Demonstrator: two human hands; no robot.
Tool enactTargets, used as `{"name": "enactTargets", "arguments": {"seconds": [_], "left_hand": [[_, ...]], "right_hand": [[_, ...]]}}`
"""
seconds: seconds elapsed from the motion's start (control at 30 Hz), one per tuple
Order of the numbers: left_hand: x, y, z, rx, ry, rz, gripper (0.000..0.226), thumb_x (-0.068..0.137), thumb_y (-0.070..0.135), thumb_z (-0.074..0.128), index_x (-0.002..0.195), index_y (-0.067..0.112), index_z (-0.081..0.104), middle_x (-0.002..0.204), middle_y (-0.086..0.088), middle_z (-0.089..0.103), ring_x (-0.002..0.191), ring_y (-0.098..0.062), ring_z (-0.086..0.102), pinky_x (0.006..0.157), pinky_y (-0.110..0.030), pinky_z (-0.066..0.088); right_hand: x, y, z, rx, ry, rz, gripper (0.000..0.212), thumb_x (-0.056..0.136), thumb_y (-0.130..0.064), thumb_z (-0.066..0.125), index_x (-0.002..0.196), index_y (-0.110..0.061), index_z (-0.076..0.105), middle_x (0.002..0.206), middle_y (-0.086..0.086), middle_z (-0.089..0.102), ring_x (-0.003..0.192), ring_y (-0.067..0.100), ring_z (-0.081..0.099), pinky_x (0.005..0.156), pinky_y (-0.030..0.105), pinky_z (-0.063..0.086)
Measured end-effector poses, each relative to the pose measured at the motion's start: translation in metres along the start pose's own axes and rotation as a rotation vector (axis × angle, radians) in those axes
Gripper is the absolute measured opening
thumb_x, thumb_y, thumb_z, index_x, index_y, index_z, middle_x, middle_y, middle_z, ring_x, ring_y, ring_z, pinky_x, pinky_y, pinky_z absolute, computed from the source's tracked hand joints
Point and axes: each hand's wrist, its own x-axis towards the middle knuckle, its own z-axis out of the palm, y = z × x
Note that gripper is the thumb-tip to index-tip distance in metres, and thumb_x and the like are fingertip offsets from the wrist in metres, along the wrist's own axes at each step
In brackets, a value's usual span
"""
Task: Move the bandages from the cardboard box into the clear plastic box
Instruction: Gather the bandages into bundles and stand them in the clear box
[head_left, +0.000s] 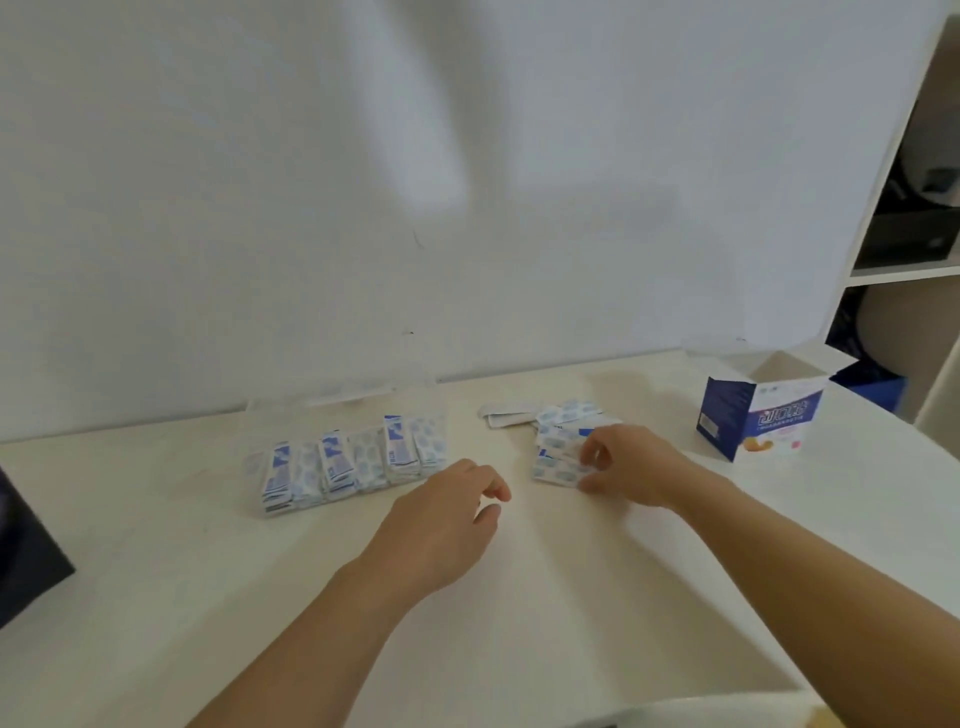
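Illegibly lettered — blue-white cardboard box (774, 422)

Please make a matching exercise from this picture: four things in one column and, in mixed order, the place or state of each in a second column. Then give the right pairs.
Things
1. cardboard box
2. clear plastic box
3. loose bandages
4. left hand

Places or states
a. holds nothing, fingers loosely curled
b. stands open at the far right
c. holds rows of bandages standing on edge
d. lie in a heap; the right hand pinches some

Pairs: 1-b, 2-c, 3-d, 4-a
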Motion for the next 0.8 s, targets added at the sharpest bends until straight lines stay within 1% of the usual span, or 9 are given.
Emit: {"name": "enactTargets", "arguments": {"seconds": [0.07, 0.17, 0.3, 0.4, 0.5, 0.57, 0.63, 0.73, 0.8], "left_hand": [[-0.001, -0.003, 0.001, -0.016, -0.001, -0.018, 0.017, 0.095, 0.03, 0.043, 0.105, 0.041, 0.053, 0.102, 0.024, 0.048, 0.096, 0.003, 0.052, 0.082, -0.022, 0.042], [-0.003, -0.004, 0.003, -0.033, 0.002, -0.033, 0.017, 0.095, 0.03, 0.043, 0.1, 0.044, 0.052, 0.1, 0.025, 0.049, 0.094, 0.006, 0.051, 0.08, -0.02, 0.04], [-0.005, -0.009, 0.004, -0.181, 0.038, -0.096, 0.017, 0.094, 0.025, 0.047, 0.099, 0.038, 0.058, 0.099, 0.021, 0.057, 0.09, 0.003, 0.056, 0.078, -0.015, 0.045], [-0.003, -0.009, 0.003, -0.474, 0.071, -0.206, 0.016, 0.094, 0.023, 0.053, 0.105, 0.03, 0.062, 0.1, 0.014, 0.062, 0.086, 0.0, 0.063, 0.074, -0.012, 0.047], [-0.004, -0.005, 0.002, -0.967, 0.014, -0.324, 0.025, 0.095, 0.022, 0.053, 0.119, 0.018, 0.058, 0.108, 0.003, 0.065, 0.092, -0.008, 0.065, 0.077, -0.024, 0.053], [-0.006, -0.001, 0.001, -1.245, -0.015, -0.334, 0.027, 0.095, 0.025, 0.052, 0.117, 0.012, 0.06, 0.113, -0.004, 0.067, 0.101, -0.016, 0.064, 0.082, -0.03, 0.052], [-0.007, 0.003, 0.001, -1.391, 0.02, -0.328, 0.026, 0.096, 0.024, 0.048, 0.109, 0.008, 0.064, 0.11, -0.011, 0.07, 0.102, -0.022, 0.065, 0.089, -0.035, 0.052], [-0.008, 0.0, -0.002, -1.498, 0.192, -0.389, 0.025, 0.099, 0.018, 0.043, 0.105, 0.01, 0.065, 0.098, -0.009, 0.074, 0.091, -0.023, 0.069, 0.085, -0.034, 0.053], [-0.009, -0.01, -0.005, -1.514, 0.318, -0.449, 0.024, 0.099, 0.016, 0.043, 0.108, 0.013, 0.065, 0.097, -0.005, 0.073, 0.09, -0.019, 0.067, 0.081, -0.034, 0.052]], "right_hand": [[0.001, -0.003, -0.002, 0.035, -0.043, 0.033, 0.032, 0.079, -0.032, 0.07, 0.106, -0.017, 0.063, 0.108, 0.001, 0.062, 0.098, 0.019, 0.057, 0.088, 0.03, 0.047], [-0.003, -0.009, -0.005, 0.081, -0.095, 0.041, 0.03, 0.079, -0.026, 0.07, 0.103, -0.01, 0.065, 0.106, 0.006, 0.064, 0.086, 0.017, 0.053, 0.071, 0.025, 0.044], [-0.012, -0.012, -0.005, 0.26, -0.038, -0.004, 0.023, 0.079, -0.02, 0.068, 0.09, 0.0, 0.066, 0.081, 0.003, 0.056, 0.072, 0.014, 0.048, 0.06, 0.024, 0.037], [-0.018, -0.02, -0.008, 0.592, 0.037, -0.009, 0.009, 0.077, -0.022, 0.071, 0.071, -0.016, 0.07, 0.071, 0.0, 0.063, 0.067, 0.012, 0.052, 0.063, 0.025, 0.038], [-0.026, -0.043, -0.006, 0.921, -0.024, -0.014, 0.028, 0.079, -0.024, 0.073, 0.054, -0.021, 0.063, 0.055, -0.007, 0.056, 0.056, 0.009, 0.045, 0.06, 0.022, 0.033], [-0.032, -0.061, 0.002, 1.062, -0.09, -0.035, 0.027, 0.083, -0.02, 0.069, 0.057, -0.02, 0.061, 0.054, -0.007, 0.053, 0.053, 0.007, 0.041, 0.056, 0.018, 0.031], [-0.038, -0.078, 0.013, 1.115, -0.141, -0.066, 0.019, 0.086, -0.019, 0.066, 0.067, -0.016, 0.063, 0.059, -0.004, 0.056, 0.053, 0.005, 0.043, 0.052, 0.013, 0.033], [-0.042, -0.093, 0.024, 1.091, -0.127, -0.048, 0.022, 0.093, -0.024, 0.056, 0.081, -0.01, 0.069, 0.066, -0.002, 0.061, 0.056, 0.006, 0.048, 0.051, 0.01, 0.036], [-0.043, -0.097, 0.027, 1.014, -0.107, -0.027, 0.024, 0.096, -0.025, 0.05, 0.087, -0.015, 0.07, 0.072, -0.003, 0.064, 0.06, 0.005, 0.051, 0.052, 0.009, 0.038]]}}
